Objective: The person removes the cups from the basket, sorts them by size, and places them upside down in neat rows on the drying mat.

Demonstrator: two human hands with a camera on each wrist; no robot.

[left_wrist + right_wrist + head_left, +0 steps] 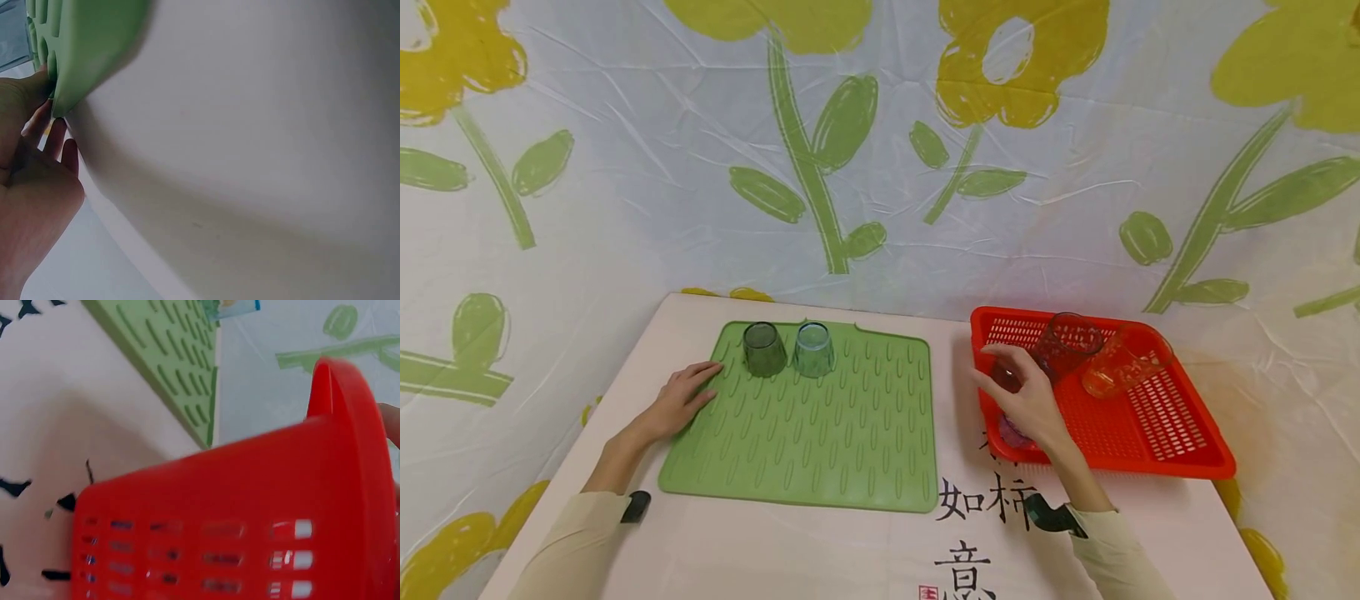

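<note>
In the head view my left hand (681,402) rests on the left edge of a green ridged drying mat (842,433), fingers loosely extended. The left wrist view shows fingertips at the mat's edge. A dark grey glass (764,350) and a pale blue glass (814,350) stand on its back left part. My right hand (1026,400) is over the left side of a red plastic basket (1195,417), thumb and fingers curved apart. Dark glass (1009,377) shows between them, and a purplish glass (1015,432) is partly hidden below the hand.
Two more drinking glasses lean inside the basket, a dark one (1067,343) and a clear one (1123,367). Black characters (962,500) mark the pale table (820,550). A flower-print cloth (700,150) hangs behind the table.
</note>
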